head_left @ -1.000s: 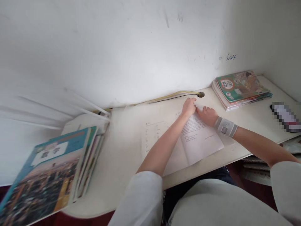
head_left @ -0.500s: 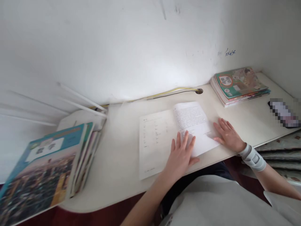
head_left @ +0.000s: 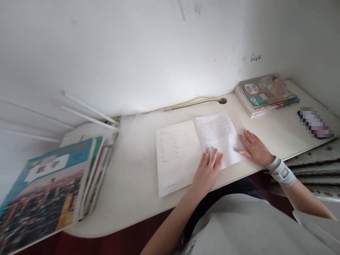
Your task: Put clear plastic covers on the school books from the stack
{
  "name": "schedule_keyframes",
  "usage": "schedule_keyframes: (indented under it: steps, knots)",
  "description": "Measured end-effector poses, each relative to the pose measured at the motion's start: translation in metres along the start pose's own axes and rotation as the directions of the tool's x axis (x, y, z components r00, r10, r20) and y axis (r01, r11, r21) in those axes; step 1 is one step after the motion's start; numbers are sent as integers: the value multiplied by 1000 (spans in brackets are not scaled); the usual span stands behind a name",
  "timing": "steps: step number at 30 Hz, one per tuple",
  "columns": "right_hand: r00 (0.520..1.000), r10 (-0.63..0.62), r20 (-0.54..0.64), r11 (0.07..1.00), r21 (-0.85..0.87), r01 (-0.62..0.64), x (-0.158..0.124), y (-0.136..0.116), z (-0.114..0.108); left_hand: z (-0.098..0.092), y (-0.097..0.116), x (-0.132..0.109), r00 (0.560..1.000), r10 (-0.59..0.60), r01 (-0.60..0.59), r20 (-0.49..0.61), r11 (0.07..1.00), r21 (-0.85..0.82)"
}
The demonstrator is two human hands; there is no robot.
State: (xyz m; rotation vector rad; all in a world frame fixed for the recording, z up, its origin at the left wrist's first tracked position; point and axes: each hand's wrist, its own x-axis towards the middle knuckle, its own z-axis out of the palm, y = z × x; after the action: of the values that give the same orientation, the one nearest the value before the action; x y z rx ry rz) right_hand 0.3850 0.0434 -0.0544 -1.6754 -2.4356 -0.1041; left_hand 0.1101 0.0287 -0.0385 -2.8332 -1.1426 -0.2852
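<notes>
Open on the desk (head_left: 132, 170) lies a thin white printed booklet (head_left: 175, 177), or folded sheet, with a crease down its middle. Its left page carries short spaced lines and its right page a dense block of text. Flat on the lower part of the right page, near the crease, rests my left hand (head_left: 207, 171), fingers stretched out and thumb hidden. My right hand (head_left: 256, 148) lies flat at the right edge of that page, fingers extended, partly on the desk. A grey-white band (head_left: 281, 171) wraps the right wrist. Neither hand grips anything.
Textbooks with a city picture (head_left: 50, 191) stand at the left beside white rods (head_left: 90, 106). A stack of books (head_left: 267, 94) sits at the back right, near a blurred-out phone (head_left: 315, 122). Yellow and black cables (head_left: 196, 101) run along the wall into a desk hole (head_left: 222, 101).
My left hand's fingers have drawn closer together and its thumb has gone out of sight. The right hand stays at the page edge. The whole view has shifted slightly.
</notes>
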Motion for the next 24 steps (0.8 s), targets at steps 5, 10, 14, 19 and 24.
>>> schedule_keyframes:
  steps: [5, 10, 14, 19, 24]
  knots:
    - [1000, 15, 19, 1000, -14, -14, 1, -1, -2, -5, -1, 7, 999, 15, -15, 49, 1000, 0]
    - [999, 23, 29, 1000, -12, -23, 1, -2, -4, -10, -4, 11, 994, 46, -43, 97, 999, -31]
    - [999, 22, 26, 1000, -7, -21, 1, -2, -4, -12, -4, 14, 991, 72, -67, 108, 997, -49]
    - [1000, 20, 21, 1000, -3, -20, 1, -2, -4, -13, -1, 18, 988, 99, -93, 120, 994, -56]
    - [1000, 13, -4, 1000, 5, -13, 1, -1, -1, -13, 0, 19, 991, 94, -88, 91, 993, -72]
